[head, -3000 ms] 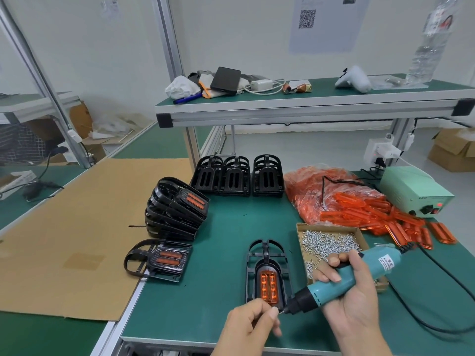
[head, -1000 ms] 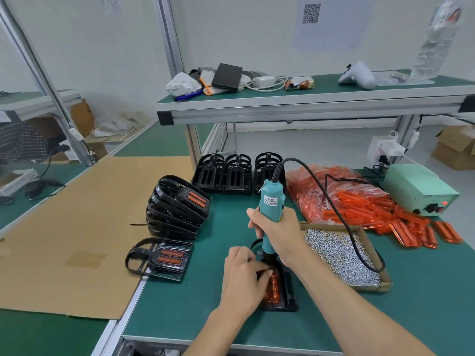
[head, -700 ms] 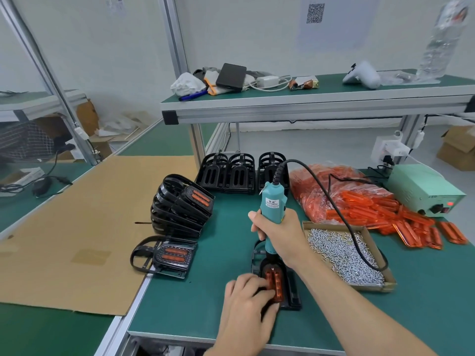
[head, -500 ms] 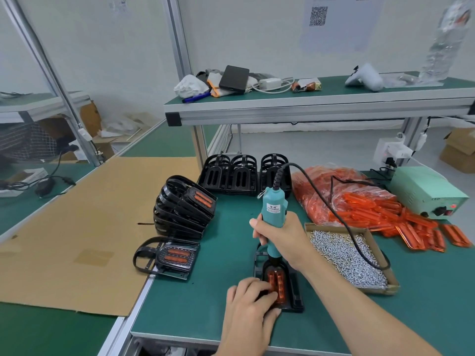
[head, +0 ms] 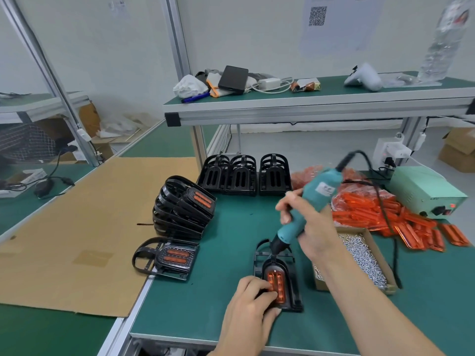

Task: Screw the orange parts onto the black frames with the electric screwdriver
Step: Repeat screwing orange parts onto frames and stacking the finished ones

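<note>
- Left hand [head: 253,300] pressed orange part [head: 277,283] into black frame [head: 291,286].
- Right hand [head: 305,222] gripped tilted electric screwdriver [head: 305,206], tip above frame.
- Judged: next needs another screw loaded.

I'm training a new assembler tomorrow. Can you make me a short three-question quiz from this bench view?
1. True or false: the right hand grips the electric screwdriver tilted, not upright.
2. Where does the left hand rest?
A. on the box of screws
B. on the black frame with the orange part
C. on the cardboard sheet
3. How many empty black frames stand in the back row?

Key: 1 true; 2 B; 3 three.
</note>
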Action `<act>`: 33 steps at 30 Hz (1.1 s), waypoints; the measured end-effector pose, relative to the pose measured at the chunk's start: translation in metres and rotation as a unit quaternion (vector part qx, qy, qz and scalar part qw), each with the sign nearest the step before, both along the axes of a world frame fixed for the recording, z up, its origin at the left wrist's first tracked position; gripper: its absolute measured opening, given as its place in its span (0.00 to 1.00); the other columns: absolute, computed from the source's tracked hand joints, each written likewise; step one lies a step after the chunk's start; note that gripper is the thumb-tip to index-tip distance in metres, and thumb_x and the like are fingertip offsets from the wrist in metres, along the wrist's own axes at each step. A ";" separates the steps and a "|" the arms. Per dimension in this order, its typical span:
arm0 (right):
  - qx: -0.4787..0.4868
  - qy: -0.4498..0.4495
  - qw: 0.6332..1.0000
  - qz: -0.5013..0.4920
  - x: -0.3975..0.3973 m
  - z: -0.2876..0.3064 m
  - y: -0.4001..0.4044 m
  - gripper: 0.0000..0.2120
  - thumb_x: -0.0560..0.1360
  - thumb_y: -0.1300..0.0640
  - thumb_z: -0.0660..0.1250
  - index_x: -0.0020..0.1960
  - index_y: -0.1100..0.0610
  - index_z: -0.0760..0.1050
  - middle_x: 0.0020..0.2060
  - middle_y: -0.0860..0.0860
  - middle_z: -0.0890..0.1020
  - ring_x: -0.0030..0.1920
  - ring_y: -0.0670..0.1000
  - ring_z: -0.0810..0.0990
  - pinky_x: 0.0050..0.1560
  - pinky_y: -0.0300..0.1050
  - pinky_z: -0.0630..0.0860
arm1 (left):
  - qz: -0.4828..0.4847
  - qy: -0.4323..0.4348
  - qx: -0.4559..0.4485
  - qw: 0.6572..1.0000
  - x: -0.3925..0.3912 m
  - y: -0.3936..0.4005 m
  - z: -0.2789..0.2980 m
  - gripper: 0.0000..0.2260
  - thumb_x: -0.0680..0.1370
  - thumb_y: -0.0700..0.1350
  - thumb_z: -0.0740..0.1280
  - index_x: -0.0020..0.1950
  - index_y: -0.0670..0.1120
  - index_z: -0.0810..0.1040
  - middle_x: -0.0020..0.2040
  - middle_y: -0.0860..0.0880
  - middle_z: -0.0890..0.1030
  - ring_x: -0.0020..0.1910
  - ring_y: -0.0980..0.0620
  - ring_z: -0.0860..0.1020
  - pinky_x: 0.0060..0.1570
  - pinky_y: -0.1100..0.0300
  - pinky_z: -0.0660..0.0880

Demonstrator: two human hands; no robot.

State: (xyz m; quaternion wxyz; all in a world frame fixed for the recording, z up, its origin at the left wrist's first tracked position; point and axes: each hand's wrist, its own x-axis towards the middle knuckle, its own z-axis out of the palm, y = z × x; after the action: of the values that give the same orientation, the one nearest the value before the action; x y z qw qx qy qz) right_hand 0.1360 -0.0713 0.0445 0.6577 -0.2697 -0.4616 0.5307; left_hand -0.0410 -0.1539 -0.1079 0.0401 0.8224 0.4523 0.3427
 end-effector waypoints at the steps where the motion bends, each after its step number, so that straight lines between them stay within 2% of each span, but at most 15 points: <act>1: -0.023 0.073 0.997 0.002 0.006 -0.001 -0.003 0.07 0.74 0.56 0.75 0.41 0.53 0.77 0.38 0.57 0.82 0.30 0.51 0.73 0.35 0.43 0.74 | -0.004 0.000 -0.001 1.000 0.000 0.001 0.001 0.11 0.74 0.51 0.76 0.55 0.50 0.86 0.58 0.58 0.79 0.62 0.56 0.74 0.47 0.58 0.81; 4: -0.094 0.255 0.962 0.002 0.025 -0.019 -0.023 0.07 0.76 0.54 0.71 0.39 0.53 0.77 0.37 0.50 0.79 0.29 0.45 0.70 0.34 0.38 0.72 | -0.003 0.005 0.005 1.000 0.003 0.007 0.008 0.11 0.75 0.51 0.76 0.55 0.49 0.85 0.57 0.57 0.79 0.62 0.55 0.75 0.50 0.59 0.80; 7: -0.136 0.343 0.928 -0.047 0.048 -0.054 -0.052 0.08 0.77 0.52 0.68 0.39 0.51 0.75 0.37 0.47 0.75 0.29 0.43 0.68 0.33 0.36 0.70 | -0.003 0.033 0.001 0.999 0.007 0.016 0.012 0.11 0.75 0.51 0.75 0.55 0.49 0.86 0.56 0.56 0.80 0.61 0.52 0.75 0.55 0.57 0.78; 12: -0.184 0.384 0.900 -0.091 0.071 -0.103 -0.095 0.11 0.66 0.51 0.76 0.38 0.52 0.74 0.36 0.46 0.75 0.28 0.41 0.67 0.31 0.34 0.71 | 0.000 0.043 0.001 0.999 0.014 0.022 0.020 0.15 0.76 0.59 0.70 0.56 0.53 0.85 0.55 0.59 0.79 0.61 0.54 0.74 0.57 0.58 0.73; 14: -0.196 0.393 0.893 -0.099 0.075 -0.113 -0.101 0.10 0.68 0.51 0.75 0.37 0.52 0.75 0.35 0.46 0.75 0.27 0.41 0.67 0.30 0.34 0.71 | 0.002 0.005 -0.011 1.000 0.023 0.030 0.031 0.12 0.78 0.57 0.69 0.55 0.52 0.85 0.52 0.59 0.79 0.58 0.55 0.73 0.58 0.60 0.71; 16: -0.202 0.394 0.891 -0.105 0.075 -0.119 -0.103 0.09 0.73 0.50 0.70 0.38 0.52 0.74 0.35 0.47 0.74 0.27 0.42 0.68 0.29 0.34 0.71 | -0.011 -0.021 -0.043 0.999 0.038 0.043 0.046 0.09 0.79 0.54 0.69 0.54 0.51 0.84 0.50 0.58 0.79 0.55 0.56 0.73 0.58 0.61 0.72; 19: -0.223 0.377 0.890 -0.126 0.072 -0.120 -0.102 0.11 0.75 0.50 0.67 0.37 0.53 0.75 0.34 0.48 0.74 0.28 0.44 0.70 0.27 0.35 0.71 | -0.049 -0.005 -0.089 0.995 0.075 0.067 0.067 0.07 0.80 0.51 0.68 0.54 0.51 0.83 0.49 0.55 0.79 0.51 0.55 0.77 0.54 0.59 0.75; 21: -0.238 0.364 0.890 -0.137 0.069 -0.116 -0.103 0.11 0.75 0.50 0.67 0.36 0.53 0.76 0.33 0.49 0.75 0.29 0.46 0.75 0.26 0.36 0.72 | -0.066 0.047 -0.099 0.992 0.104 0.085 0.077 0.06 0.80 0.48 0.68 0.51 0.48 0.83 0.48 0.53 0.81 0.49 0.51 0.79 0.51 0.54 0.77; 23: -0.253 0.357 0.887 -0.149 0.068 -0.113 -0.106 0.10 0.74 0.51 0.67 0.36 0.53 0.76 0.32 0.49 0.76 0.31 0.48 0.79 0.25 0.37 0.72 | -0.064 0.144 -0.081 0.984 0.130 0.100 0.083 0.06 0.79 0.45 0.68 0.46 0.46 0.83 0.45 0.48 0.83 0.49 0.45 0.79 0.50 0.50 0.76; 27: -0.265 0.364 0.881 -0.146 0.068 -0.109 -0.109 0.10 0.74 0.51 0.67 0.37 0.55 0.74 0.30 0.49 0.75 0.39 0.52 0.84 0.24 0.37 0.71 | -0.015 0.342 -0.055 0.938 0.160 0.115 0.083 0.09 0.75 0.43 0.73 0.38 0.46 0.74 0.42 0.46 0.81 0.54 0.44 0.71 0.53 0.49 0.66; 29: -0.263 0.370 0.881 -0.138 0.069 -0.109 -0.109 0.10 0.75 0.51 0.66 0.38 0.55 0.72 0.30 0.50 0.74 0.44 0.52 0.83 0.24 0.37 0.71 | -0.005 0.379 -0.064 0.923 0.166 0.118 0.078 0.12 0.74 0.43 0.74 0.38 0.46 0.71 0.43 0.45 0.81 0.56 0.43 0.70 0.56 0.47 0.66; 33: -0.268 0.374 0.877 -0.136 0.068 -0.109 -0.108 0.10 0.75 0.52 0.67 0.39 0.56 0.71 0.30 0.50 0.74 0.46 0.52 0.79 0.23 0.36 0.70 | -0.017 0.371 -0.053 0.927 0.170 0.122 0.069 0.09 0.73 0.46 0.75 0.45 0.46 0.77 0.45 0.45 0.82 0.56 0.43 0.71 0.57 0.46 0.66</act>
State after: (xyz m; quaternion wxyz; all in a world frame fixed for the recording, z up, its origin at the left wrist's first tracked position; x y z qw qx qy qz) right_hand 0.2041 -0.1793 -0.0643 0.7496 -0.2765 0.0198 0.6010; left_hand 0.1288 -0.0314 -0.0388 -0.0816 0.8950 0.4384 -0.0123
